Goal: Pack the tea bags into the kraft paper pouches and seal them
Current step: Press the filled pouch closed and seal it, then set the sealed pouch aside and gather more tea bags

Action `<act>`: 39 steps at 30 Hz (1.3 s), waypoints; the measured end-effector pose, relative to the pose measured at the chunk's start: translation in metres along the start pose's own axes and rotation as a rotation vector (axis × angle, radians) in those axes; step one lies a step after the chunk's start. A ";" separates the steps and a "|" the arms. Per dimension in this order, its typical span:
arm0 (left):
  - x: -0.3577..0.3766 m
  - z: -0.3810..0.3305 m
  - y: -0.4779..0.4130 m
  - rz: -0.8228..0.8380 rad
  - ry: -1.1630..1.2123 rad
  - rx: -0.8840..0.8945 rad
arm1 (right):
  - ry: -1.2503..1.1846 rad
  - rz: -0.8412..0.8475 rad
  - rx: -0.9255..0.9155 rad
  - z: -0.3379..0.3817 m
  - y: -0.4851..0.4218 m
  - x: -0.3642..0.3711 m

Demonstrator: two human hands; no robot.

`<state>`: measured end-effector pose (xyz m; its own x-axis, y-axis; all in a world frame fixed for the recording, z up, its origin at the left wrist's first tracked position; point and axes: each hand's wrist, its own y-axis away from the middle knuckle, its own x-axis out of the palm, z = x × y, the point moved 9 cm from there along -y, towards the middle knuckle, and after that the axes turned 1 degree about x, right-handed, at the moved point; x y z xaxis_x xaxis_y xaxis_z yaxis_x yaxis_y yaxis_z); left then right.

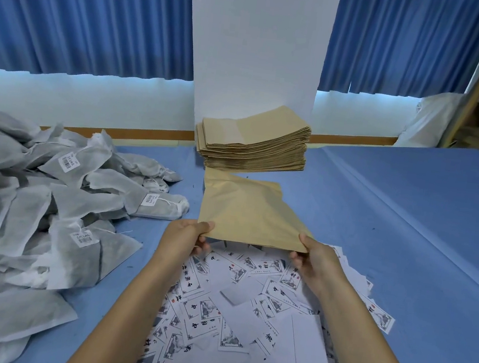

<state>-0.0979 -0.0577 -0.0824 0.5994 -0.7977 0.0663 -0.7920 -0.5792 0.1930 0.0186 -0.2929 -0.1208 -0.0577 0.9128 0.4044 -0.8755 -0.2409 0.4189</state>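
Printed cards strewn below | left hand, right hand pinch kraft pouch | tea bags left | pouch stack behind

Two bare hands here, lower middle of the frame: the left hand and the right hand, nails trimmed short, as far as this wide lens lets me tell. Behind them the left forearm and the right forearm show bare, uncovered all the way to the bottom edge.
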 end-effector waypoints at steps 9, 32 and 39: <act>0.054 0.042 0.019 0.002 0.336 -0.201 | 0.046 0.414 0.195 -0.033 0.038 0.064; 0.159 -0.058 0.001 0.131 -0.290 0.117 | -0.117 -0.001 -0.205 0.086 0.055 -0.034; 0.346 -0.053 0.057 0.420 -0.361 0.162 | -0.290 -0.263 -0.319 0.147 0.083 -0.187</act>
<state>0.0702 -0.3579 0.0037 0.1751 -0.9552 -0.2387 -0.9782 -0.1963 0.0679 0.0276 -0.5323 -0.0422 0.2807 0.7889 0.5467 -0.9481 0.1394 0.2857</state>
